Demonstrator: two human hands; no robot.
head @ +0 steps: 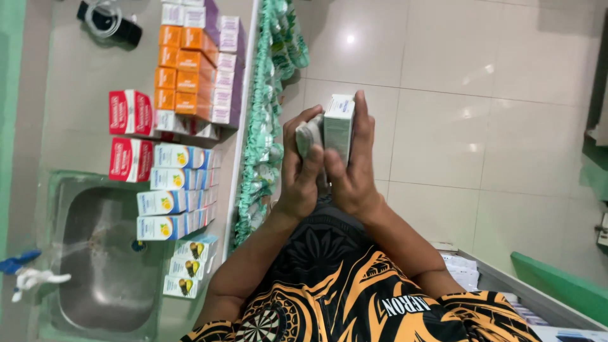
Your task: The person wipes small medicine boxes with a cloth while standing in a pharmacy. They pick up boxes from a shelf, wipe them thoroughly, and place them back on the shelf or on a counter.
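At the centre of the view, above a pale tiled floor (481,120), both hands meet around a small white-and-green carton (339,126) held upright. The left hand (303,171) closes its fingers on a grey blister strip (308,134) pressed against the carton's left face; the right hand (354,168) wraps the carton from the right, fingers reaching over its top edge. At nine o'clock, a counter (76,69) carries stacked boxes: orange boxes (180,63) at eleven o'clock, red boxes (130,136) beside them, blue-and-white boxes (174,190) just below. A steel sink (104,253) lies at eight o'clock. Green sachet strips (266,114) hang along the counter edge, just left of the hands.
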